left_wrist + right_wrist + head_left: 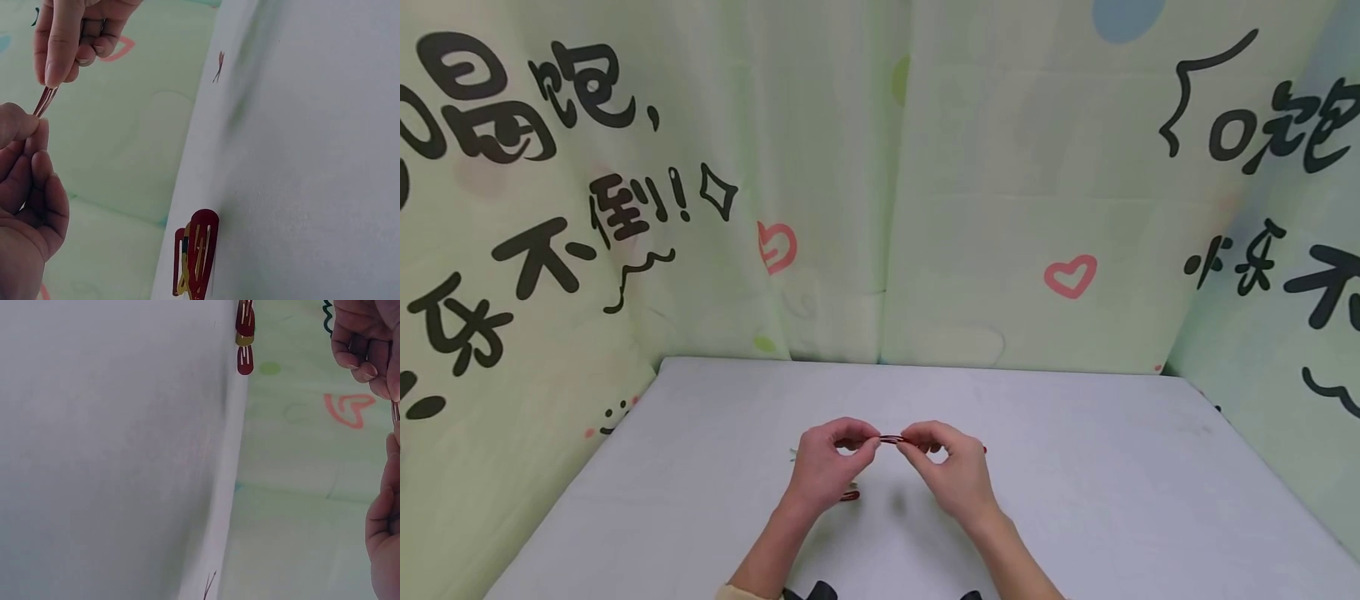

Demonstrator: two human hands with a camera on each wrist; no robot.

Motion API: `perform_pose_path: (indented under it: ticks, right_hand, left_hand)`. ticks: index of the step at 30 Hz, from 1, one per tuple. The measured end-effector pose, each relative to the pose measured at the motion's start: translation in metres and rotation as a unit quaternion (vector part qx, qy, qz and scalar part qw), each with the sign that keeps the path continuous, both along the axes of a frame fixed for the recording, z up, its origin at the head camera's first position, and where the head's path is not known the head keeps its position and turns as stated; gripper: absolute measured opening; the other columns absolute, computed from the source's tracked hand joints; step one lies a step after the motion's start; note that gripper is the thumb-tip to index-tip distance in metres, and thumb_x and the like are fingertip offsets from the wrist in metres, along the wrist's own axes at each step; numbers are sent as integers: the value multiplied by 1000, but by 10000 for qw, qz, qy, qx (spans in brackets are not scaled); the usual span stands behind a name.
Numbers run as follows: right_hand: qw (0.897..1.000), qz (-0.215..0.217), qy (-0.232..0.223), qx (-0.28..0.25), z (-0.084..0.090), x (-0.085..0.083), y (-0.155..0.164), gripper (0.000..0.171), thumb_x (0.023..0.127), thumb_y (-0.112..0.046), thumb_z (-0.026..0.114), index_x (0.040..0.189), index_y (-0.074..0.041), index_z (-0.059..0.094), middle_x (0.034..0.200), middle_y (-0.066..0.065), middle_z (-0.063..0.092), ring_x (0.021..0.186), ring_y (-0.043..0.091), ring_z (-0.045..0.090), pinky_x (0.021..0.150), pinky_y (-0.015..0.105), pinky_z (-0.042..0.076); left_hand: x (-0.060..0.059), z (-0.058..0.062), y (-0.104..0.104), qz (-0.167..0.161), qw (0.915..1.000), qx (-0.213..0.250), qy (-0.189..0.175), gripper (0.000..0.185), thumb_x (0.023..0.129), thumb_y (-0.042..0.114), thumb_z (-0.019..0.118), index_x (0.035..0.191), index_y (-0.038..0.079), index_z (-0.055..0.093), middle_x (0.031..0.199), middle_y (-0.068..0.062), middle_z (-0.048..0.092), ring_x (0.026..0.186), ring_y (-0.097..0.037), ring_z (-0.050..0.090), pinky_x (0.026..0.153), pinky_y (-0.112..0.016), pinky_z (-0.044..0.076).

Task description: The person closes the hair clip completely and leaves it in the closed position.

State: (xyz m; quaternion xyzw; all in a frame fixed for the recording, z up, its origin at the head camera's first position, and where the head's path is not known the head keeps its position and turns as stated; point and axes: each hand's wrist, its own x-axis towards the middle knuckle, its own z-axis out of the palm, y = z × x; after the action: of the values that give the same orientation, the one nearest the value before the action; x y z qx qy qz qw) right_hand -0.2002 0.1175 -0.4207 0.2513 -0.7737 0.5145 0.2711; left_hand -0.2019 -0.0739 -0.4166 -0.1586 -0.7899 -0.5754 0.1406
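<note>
Above the middle of the table, a dark red snap hair clip (891, 439) spans the gap between both hands. My left hand (827, 467) pinches its left end between thumb and fingers. At the other end, my right hand (951, 471) pinches it the same way. The fingertips cover both ends of the clip. In the left wrist view, dark red and yellow snap hair clips (204, 250) lie together on the table; my left hand partly hides this group in the head view.
A white-covered table (1112, 483) spreads beneath the hands. Farther right lies a small, thin red forked piece (219, 65), its kind unclear. Pale green printed curtains (1000, 208) hang behind the table and along both sides.
</note>
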Motion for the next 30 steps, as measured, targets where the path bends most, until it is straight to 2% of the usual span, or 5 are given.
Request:
perform_pose_path:
  ticks: [6,10,15,22,30]
  right_hand:
    - [9968,106,742,260,-4,-1,1,31,74,12,83,95,-9,74,85,1,72,71,13,63,70,16,48]
    - [9955,85,841,435,-7,-3,3,31,74,12,83,95,-8,74,86,-2,71,73,12,62,66,25,53]
    - [9957,64,718,584,-9,-4,5,28,74,11,82,94,-7,74,85,-1,71,73,13,62,63,34,55]
    - [9975,158,320,611,-10,-4,6,25,76,6,84,93,-10,76,86,-7,71,76,12,63,68,29,54]
    - [9977,203,87,646,-8,-5,8,23,76,4,84,93,-10,76,85,-7,71,77,14,63,70,26,52]
  left_hand:
    - [1,0,-1,-53,9996,109,-263,4,89,5,75,92,7,76,84,2,72,80,-17,65,72,-29,54]
    - [0,-1,-3,-200,9986,96,-475,6,90,6,74,94,9,76,85,3,72,81,-17,65,71,-28,54]
    - [-2,-3,-8,-462,9976,-82,-506,6,91,8,74,96,11,76,87,4,72,82,-17,66,71,-29,54]
    - [-5,-4,-15,-589,9966,-422,-388,6,91,10,76,96,12,77,86,7,73,82,-14,66,72,-31,55]
    - [-8,-4,-21,-794,9953,-477,-276,8,91,9,76,97,13,78,88,8,73,82,-12,66,74,-36,55]
